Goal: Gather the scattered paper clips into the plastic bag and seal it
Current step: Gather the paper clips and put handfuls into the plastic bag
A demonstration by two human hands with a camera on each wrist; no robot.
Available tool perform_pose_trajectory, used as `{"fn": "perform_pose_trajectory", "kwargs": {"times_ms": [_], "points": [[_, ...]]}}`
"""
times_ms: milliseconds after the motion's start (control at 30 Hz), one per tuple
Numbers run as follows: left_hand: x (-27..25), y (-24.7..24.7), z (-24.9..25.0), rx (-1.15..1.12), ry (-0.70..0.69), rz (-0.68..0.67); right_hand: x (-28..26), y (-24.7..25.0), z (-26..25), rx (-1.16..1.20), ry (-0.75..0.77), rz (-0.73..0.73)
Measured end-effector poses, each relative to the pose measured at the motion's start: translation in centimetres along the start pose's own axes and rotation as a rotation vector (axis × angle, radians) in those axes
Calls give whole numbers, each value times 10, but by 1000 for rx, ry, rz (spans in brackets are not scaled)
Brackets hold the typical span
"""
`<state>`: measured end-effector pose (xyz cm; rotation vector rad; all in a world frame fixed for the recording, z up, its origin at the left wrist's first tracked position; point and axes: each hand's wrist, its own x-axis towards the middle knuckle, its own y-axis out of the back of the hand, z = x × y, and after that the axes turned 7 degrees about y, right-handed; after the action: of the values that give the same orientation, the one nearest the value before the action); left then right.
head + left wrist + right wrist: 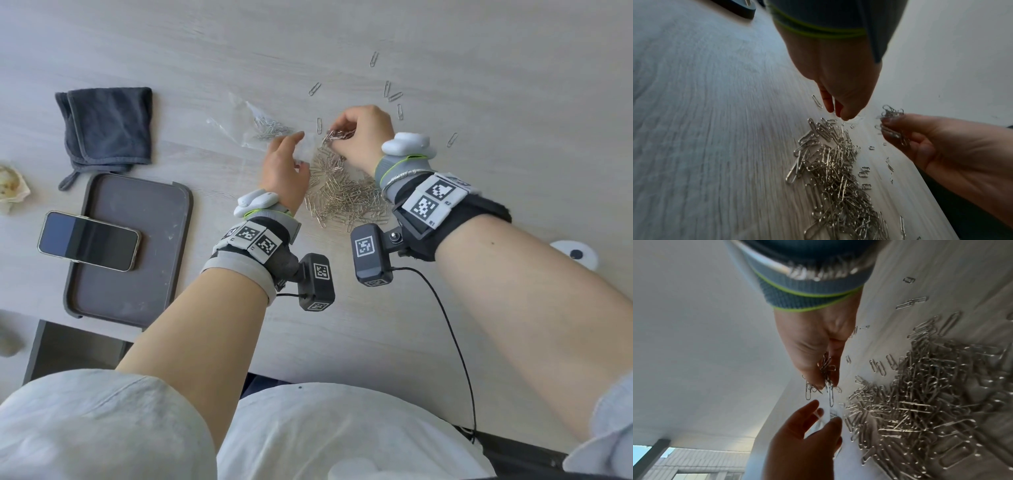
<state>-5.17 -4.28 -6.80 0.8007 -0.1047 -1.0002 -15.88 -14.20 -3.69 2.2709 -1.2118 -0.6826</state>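
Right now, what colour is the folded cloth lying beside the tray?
Dark grey, a slightly bluish charcoal. The folded cloth shows best in the head view.

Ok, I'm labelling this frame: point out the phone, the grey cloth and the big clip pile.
phone [89, 240], head view, middle of its dark screen.
grey cloth [109, 126], head view, centre of the folded fabric.
clip pile [346, 200], head view, middle of the heap.

Plastic bag [260, 126] mouth hidden behind left hand [286, 171] — grip unclear

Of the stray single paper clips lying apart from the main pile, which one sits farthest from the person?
The lone paper clip at the top of the head view, beyond the right hand. All other strays lie nearer the pile and the plastic bag.
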Motion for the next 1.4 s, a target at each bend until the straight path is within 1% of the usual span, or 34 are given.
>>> {"fn": "perform_pose_trajectory", "kwargs": {"times_ms": [67,167,300,533,600,733,833,933,1033,1133,1200,1233,1300,1400], "points": [[-1,-1,4,-4,-16,-15,1,-1,-6,30,9,-15],[-4,0,9,2,-26,-48,0,-5,-10,35,-1,-75],[-8,2,15,39,-31,-57,-3,-13,-7,75,-76,-78],[-9,2,11,-14,-75,-54,-5,-13,-14,107,-158,-93],[-9,1,13,-12,-72,-47,-6,-13,-19,174,-184,-84],[-8,2,18,-6,-52,-20,-7,-12,-24,241,-170,-54],[-6,4,19,-11,-49,-13,-10,-8,-23,269,-119,-21],[-5,6,18,-2,-37,-9,-13,-4,-21,240,-65,-24],[-6,11,16,18,-20,20,-17,-1,-16,239,-56,28],[-10,17,12,28,-102,95,-23,1,-7,241,-111,81],[-14,17,7,80,-166,107,-31,3,-1,214,-132,57],[-17,16,4,113,-171,108,-35,4,4,198,-134,36],[-20,14,-4,158,-129,117,-42,7,9,131,-153,17],[-26,10,-13,179,-83,94,-53,16,23,15,-210,95]]}}
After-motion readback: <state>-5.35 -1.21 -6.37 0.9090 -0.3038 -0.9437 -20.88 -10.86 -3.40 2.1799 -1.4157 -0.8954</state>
